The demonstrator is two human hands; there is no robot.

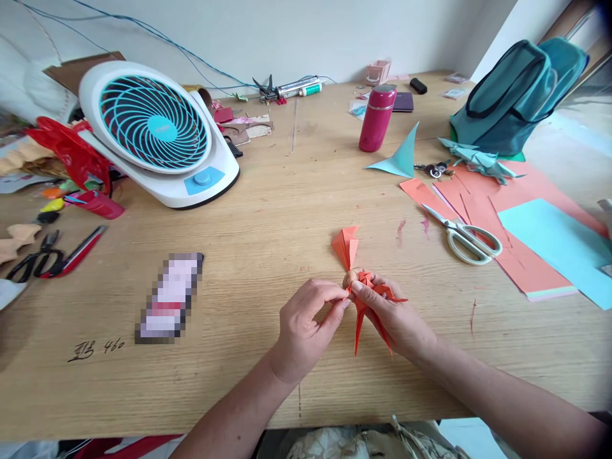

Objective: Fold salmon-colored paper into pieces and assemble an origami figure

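Observation:
An orange folded paper figure (364, 299) with several thin pointed limbs and a fan-shaped end (346, 245) is held above the wooden table, near its front edge. My right hand (394, 312) grips its body from the right, the thumb lying over the folds. From the left, my left hand (308, 322) pinches one small limb between thumb and forefinger. Fingers cover part of the middle of the figure.
White-handled scissors (471, 241) lie on orange and light blue paper sheets (557, 229) at right. Behind them are a blue folded paper figure (480, 158), a magenta flask (378, 119) and a teal bag (511, 95). A fan (157, 127) and a blurred phone (169, 298) are at left.

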